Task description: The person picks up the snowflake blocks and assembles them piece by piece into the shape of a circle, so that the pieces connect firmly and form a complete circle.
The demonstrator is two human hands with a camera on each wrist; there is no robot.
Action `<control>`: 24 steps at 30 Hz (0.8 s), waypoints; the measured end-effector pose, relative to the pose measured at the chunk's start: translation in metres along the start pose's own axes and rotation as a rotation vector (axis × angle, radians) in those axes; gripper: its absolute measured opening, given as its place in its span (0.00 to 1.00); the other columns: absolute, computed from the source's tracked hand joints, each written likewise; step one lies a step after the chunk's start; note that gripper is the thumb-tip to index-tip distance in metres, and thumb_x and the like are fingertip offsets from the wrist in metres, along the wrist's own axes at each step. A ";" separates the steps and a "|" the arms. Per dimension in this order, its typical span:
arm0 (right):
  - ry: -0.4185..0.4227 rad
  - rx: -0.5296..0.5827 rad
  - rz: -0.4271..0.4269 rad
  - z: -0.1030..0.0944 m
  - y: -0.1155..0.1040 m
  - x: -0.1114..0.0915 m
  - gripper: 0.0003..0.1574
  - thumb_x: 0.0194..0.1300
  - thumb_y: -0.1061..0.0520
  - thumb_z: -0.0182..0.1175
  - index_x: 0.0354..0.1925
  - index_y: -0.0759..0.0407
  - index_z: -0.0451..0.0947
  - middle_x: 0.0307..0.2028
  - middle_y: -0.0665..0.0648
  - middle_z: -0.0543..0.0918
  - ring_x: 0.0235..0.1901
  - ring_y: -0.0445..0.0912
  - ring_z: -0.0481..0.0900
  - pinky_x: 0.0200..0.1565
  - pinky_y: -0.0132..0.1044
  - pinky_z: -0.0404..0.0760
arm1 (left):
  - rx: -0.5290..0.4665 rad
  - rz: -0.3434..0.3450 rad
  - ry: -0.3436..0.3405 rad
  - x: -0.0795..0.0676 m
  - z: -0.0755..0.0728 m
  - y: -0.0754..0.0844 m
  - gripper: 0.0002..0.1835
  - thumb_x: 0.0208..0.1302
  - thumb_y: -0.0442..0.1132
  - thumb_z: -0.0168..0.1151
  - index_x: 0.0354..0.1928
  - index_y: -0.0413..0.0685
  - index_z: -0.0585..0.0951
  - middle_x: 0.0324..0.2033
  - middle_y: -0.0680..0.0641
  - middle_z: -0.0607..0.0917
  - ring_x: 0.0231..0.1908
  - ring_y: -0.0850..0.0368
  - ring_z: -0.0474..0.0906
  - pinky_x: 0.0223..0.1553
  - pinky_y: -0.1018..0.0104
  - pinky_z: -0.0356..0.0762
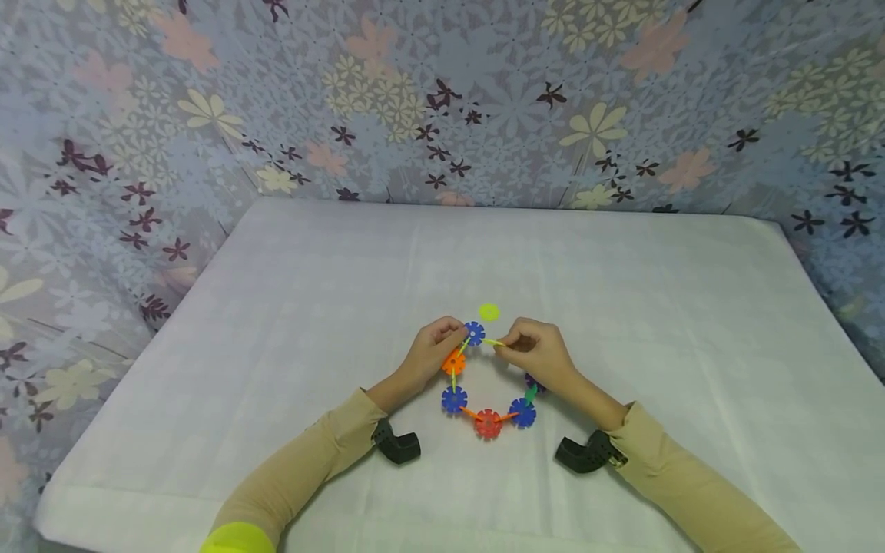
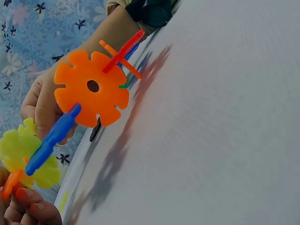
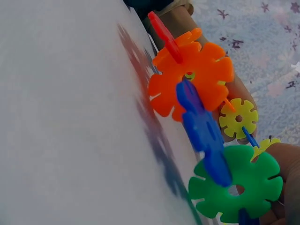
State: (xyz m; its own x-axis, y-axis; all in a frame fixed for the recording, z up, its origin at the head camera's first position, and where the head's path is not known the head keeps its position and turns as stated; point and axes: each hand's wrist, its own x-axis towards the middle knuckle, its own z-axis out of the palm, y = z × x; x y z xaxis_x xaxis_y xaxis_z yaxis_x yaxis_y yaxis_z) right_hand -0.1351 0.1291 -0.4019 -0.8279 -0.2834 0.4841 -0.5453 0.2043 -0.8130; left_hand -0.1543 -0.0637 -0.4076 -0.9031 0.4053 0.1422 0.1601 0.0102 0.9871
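Notched plastic discs slot together into a curved chain, with a red disc (image 1: 488, 424) nearest the person. My left hand (image 1: 437, 347) pinches the chain at its far left, by a blue disc (image 1: 474, 333) and an orange disc (image 1: 452, 362). Between thumb and fingers my right hand (image 1: 539, 352) grips a yellow disc (image 1: 495, 342), seen edge-on, its far edge at the blue disc. Under the right hand a purple disc (image 1: 531, 382) is partly hidden, next to a green disc (image 3: 236, 183). Lower orange discs (image 2: 91, 89) show large in both wrist views.
A loose yellow disc (image 1: 488, 312) lies on the white-covered table (image 1: 332, 261) just beyond the hands. Black wrist mounts (image 1: 397, 444) jut inward from both sleeves. A flowered cloth backdrop (image 1: 415, 100) rises behind the table's far edge.
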 end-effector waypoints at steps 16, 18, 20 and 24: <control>0.040 -0.111 -0.134 0.002 -0.003 0.001 0.11 0.42 0.80 0.61 0.22 0.68 0.73 0.20 0.58 0.76 0.18 0.44 0.73 0.20 0.35 0.74 | -0.035 -0.008 0.009 0.005 -0.002 -0.016 0.08 0.65 0.29 0.49 0.33 0.27 0.71 0.16 0.53 0.71 0.16 0.65 0.63 0.19 0.75 0.63; 0.038 -0.120 -0.130 0.001 -0.003 0.002 0.12 0.42 0.80 0.60 0.26 0.70 0.73 0.20 0.59 0.75 0.17 0.44 0.72 0.19 0.36 0.73 | -0.042 -0.015 0.015 0.007 -0.003 -0.024 0.08 0.65 0.30 0.49 0.33 0.28 0.72 0.16 0.52 0.71 0.17 0.65 0.63 0.19 0.74 0.63; 0.019 -0.131 -0.100 0.001 -0.003 0.003 0.15 0.43 0.79 0.60 0.32 0.71 0.73 0.21 0.60 0.74 0.16 0.44 0.70 0.19 0.36 0.71 | -0.041 -0.019 0.020 0.008 -0.003 -0.026 0.09 0.65 0.32 0.51 0.33 0.29 0.72 0.16 0.52 0.71 0.17 0.64 0.63 0.19 0.74 0.62; -0.060 -0.161 -0.034 0.000 -0.006 0.003 0.21 0.47 0.77 0.61 0.42 0.72 0.71 0.23 0.59 0.73 0.16 0.44 0.68 0.20 0.35 0.70 | -0.027 -0.030 0.018 0.008 -0.003 -0.028 0.10 0.64 0.35 0.53 0.33 0.31 0.74 0.14 0.52 0.70 0.16 0.64 0.62 0.20 0.73 0.62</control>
State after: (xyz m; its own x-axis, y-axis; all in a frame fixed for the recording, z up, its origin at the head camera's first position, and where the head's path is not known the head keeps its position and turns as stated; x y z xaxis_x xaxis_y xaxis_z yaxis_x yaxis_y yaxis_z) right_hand -0.1345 0.1274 -0.3959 -0.8020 -0.3470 0.4862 -0.5907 0.3396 -0.7319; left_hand -0.1673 -0.0631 -0.4338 -0.9144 0.3886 0.1131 0.1216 -0.0029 0.9926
